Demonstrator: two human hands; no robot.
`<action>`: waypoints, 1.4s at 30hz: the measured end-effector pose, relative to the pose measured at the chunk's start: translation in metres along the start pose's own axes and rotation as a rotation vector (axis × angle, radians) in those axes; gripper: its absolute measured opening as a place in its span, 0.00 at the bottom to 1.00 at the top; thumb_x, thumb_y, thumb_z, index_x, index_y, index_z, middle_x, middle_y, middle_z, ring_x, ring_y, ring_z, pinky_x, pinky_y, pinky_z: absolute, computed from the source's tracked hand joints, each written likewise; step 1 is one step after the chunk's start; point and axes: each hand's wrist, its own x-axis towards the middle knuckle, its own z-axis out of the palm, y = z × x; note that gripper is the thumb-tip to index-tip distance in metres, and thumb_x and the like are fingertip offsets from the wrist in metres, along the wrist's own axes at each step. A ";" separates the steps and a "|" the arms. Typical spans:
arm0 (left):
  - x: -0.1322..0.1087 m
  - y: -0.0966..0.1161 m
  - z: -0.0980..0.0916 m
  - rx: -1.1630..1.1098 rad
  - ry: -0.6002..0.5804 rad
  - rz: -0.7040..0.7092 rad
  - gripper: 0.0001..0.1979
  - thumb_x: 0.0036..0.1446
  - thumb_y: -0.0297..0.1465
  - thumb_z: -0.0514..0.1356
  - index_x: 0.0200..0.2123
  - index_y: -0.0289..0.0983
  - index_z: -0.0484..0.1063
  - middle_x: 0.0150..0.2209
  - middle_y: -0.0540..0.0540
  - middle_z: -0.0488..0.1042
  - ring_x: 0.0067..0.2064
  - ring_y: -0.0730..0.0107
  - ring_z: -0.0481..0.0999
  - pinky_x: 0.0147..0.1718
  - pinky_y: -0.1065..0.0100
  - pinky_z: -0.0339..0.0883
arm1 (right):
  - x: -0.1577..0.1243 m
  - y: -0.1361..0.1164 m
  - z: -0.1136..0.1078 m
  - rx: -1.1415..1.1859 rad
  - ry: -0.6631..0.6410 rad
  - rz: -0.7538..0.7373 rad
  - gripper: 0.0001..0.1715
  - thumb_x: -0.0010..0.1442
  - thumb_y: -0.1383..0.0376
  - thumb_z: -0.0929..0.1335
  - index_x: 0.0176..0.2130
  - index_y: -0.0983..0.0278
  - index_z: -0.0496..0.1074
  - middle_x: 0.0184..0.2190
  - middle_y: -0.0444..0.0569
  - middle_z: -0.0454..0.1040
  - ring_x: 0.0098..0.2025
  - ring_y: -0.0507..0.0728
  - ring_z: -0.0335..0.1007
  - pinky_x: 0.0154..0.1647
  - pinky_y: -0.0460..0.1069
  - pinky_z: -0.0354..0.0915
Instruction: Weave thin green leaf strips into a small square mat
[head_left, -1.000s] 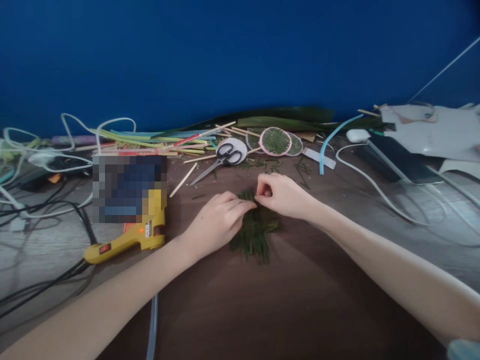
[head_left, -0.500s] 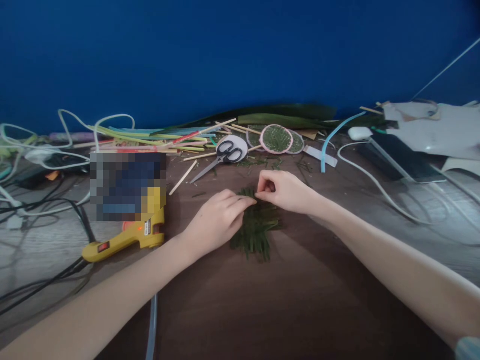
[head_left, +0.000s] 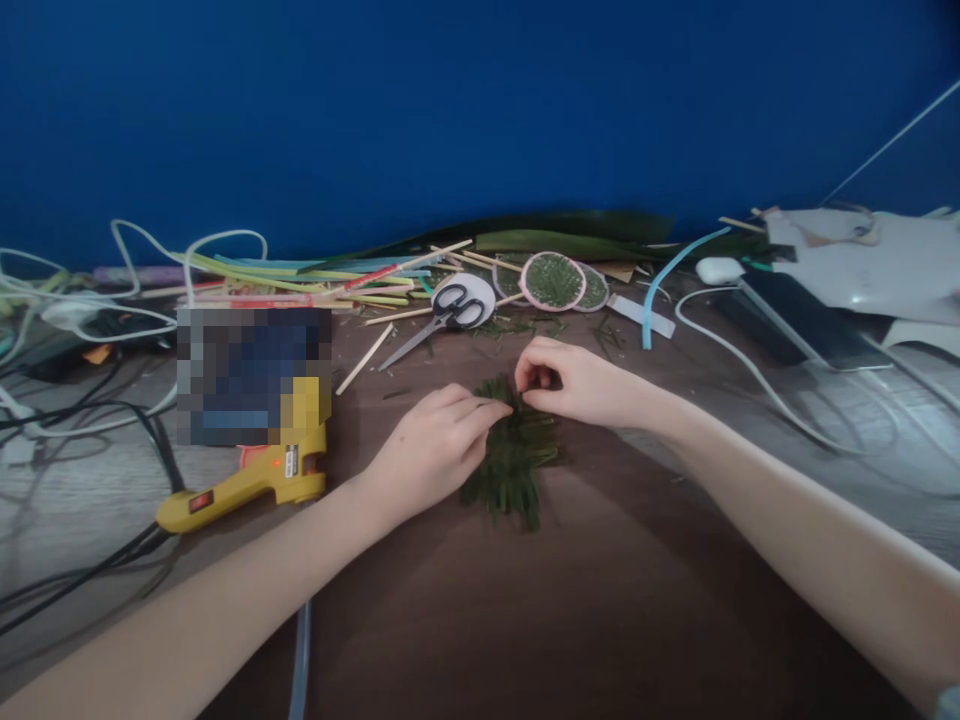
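A small mat of woven green leaf strips (head_left: 508,482) lies on the dark brown table, its loose ends pointing towards me and to the right. My left hand (head_left: 439,440) rests over its left side, thumb and forefinger pinched together at the upper part of the weave. Across from it, my right hand (head_left: 568,380) has its fingers curled and the thumb against the forefinger at the mat's upper right edge. Both sets of fingertips touch the strips, close to each other. Which single strip each one pinches is too small to make out.
Scissors (head_left: 448,312) lie on a white disc behind my hands, beside round green-filled pieces (head_left: 553,281). A yellow glue gun (head_left: 247,482) with a lit light sits left. Wooden sticks (head_left: 365,358), a blue strip (head_left: 660,278), a phone (head_left: 817,320) and white cables surround the work.
My right hand's fingertips have shifted slightly right, away from the left ones. The left hand keeps its pinch with little movement. The view has shifted a little.
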 end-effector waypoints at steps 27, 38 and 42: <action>-0.002 0.000 0.001 -0.030 -0.031 -0.025 0.14 0.55 0.22 0.51 0.44 0.33 0.68 0.36 0.45 0.75 0.38 0.66 0.69 0.37 0.66 0.66 | -0.002 -0.008 0.008 0.000 0.033 0.143 0.02 0.48 0.68 0.66 0.28 0.63 0.69 0.21 0.42 0.68 0.24 0.49 0.62 0.26 0.44 0.56; -0.002 0.000 0.000 -0.030 -0.051 -0.037 0.15 0.54 0.21 0.51 0.45 0.33 0.68 0.38 0.45 0.75 0.39 0.66 0.69 0.39 0.65 0.66 | 0.000 -0.004 0.008 0.088 -0.015 0.180 0.03 0.47 0.68 0.66 0.28 0.64 0.68 0.20 0.41 0.65 0.23 0.49 0.59 0.25 0.45 0.56; -0.002 0.000 0.000 -0.028 -0.045 -0.033 0.14 0.55 0.21 0.51 0.45 0.33 0.68 0.38 0.45 0.75 0.39 0.66 0.69 0.38 0.65 0.66 | 0.000 -0.004 0.007 0.109 -0.027 0.179 0.03 0.47 0.68 0.66 0.28 0.63 0.68 0.20 0.40 0.64 0.23 0.49 0.59 0.24 0.45 0.55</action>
